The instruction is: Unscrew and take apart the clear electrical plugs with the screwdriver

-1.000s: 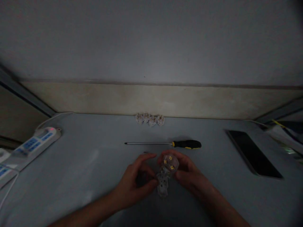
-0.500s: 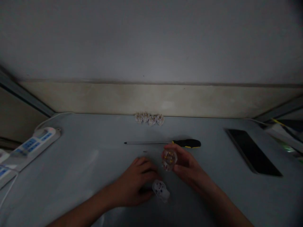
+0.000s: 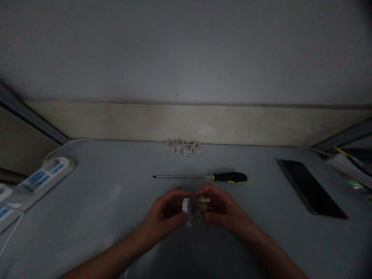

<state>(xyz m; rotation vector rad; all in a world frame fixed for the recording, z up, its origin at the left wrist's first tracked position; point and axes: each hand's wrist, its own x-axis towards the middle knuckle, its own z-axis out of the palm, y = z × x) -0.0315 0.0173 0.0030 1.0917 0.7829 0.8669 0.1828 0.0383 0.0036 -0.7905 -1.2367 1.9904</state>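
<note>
Between thumb and fingers, my left hand [image 3: 167,213] holds a white plug cover [image 3: 186,207] on its edge. My right hand [image 3: 225,209] grips a clear plug body [image 3: 202,207] with brass-coloured pins pointing right. The two parts are face to face in front of me, touching or nearly so; the dim light hides any gap. Just beyond the hands lies a screwdriver [image 3: 200,177] with a black and yellow handle, its tip to the left. A tiny dark piece [image 3: 179,188] on the table is mostly hidden behind my left fingers.
Several clear plugs [image 3: 187,148] stand in a row against the wall, pins up. A white power strip [image 3: 43,178] with blue sockets lies at the left. On the right are a dark phone [image 3: 310,188] and some cables [image 3: 354,155].
My left hand has picked the white cover up off the table and turned it on edge. My right hand has turned the clear body so its pins point right; both parts came together.
</note>
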